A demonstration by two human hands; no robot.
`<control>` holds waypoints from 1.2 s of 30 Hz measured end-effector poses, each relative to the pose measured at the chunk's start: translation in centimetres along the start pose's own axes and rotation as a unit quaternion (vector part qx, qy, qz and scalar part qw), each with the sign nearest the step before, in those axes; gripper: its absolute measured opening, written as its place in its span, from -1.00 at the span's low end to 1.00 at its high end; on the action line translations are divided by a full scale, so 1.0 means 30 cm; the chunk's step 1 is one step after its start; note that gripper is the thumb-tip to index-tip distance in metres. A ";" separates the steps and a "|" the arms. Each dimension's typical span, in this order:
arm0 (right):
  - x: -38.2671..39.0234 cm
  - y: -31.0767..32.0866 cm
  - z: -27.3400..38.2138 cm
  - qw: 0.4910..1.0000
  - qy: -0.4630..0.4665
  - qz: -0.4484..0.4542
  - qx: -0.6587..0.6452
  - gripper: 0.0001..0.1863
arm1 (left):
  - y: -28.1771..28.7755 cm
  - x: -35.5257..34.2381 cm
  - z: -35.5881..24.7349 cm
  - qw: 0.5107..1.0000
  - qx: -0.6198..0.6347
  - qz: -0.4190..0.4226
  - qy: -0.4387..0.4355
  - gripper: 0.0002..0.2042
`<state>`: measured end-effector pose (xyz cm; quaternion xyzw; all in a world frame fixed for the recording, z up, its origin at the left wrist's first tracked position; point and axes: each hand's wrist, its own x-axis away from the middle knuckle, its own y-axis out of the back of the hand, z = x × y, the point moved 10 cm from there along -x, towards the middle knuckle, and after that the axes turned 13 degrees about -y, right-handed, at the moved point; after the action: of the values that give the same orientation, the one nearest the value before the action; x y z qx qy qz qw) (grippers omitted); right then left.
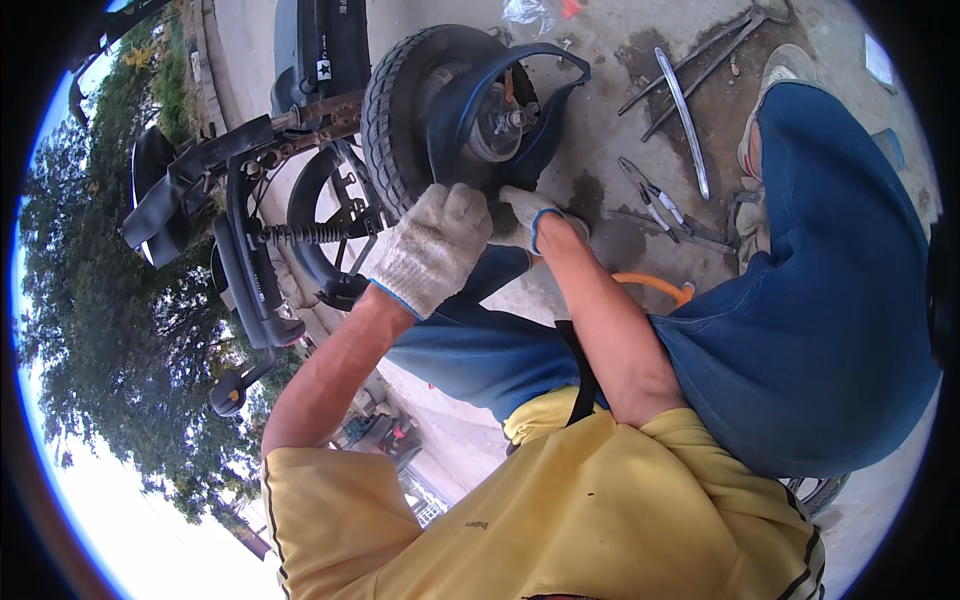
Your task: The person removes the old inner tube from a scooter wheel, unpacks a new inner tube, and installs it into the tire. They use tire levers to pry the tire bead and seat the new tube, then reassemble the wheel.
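My left hand (435, 242) in a knitted cream glove is closed at the lower edge of the scooter's black tire (390, 120); what its fingers hold is hidden. My right hand (532, 215), also gloved, is just right of it, against the underside of the wheel, with its fingertips partly hidden. A flattened black rubber tube (548, 140) with a bluish sheen hangs looped over the wheel and hub (495, 135). The black scooter (255, 270) lies on its side to the left.
On the concrete at the right lie long-handled tools (730, 45), a silver tire lever (683, 120), pliers (655, 200) and an orange curved object (650, 282). A plastic bag (528, 15) is at the top. My bent leg (810, 320) fills the right side.
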<state>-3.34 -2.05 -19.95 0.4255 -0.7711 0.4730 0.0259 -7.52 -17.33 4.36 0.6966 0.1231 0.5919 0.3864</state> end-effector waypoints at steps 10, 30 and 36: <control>0.082 -0.047 0.030 0.991 -0.002 0.121 -0.053 -0.66 | -0.210 -0.192 0.137 0.971 0.074 0.207 0.092 -0.58; 0.222 0.020 0.056 0.989 -0.011 0.005 0.147 -0.77 | -0.206 -0.094 0.013 0.993 -0.006 -0.039 0.112 -0.79; 0.273 0.063 0.088 0.953 -0.047 -0.067 0.291 -0.54 | -0.018 -0.090 -0.210 0.963 0.217 -0.157 0.003 -0.82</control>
<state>-8.89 -8.84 -19.10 0.4870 -0.5697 0.6539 -0.1037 -13.89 -16.18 2.03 0.7337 0.3575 0.4854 0.3134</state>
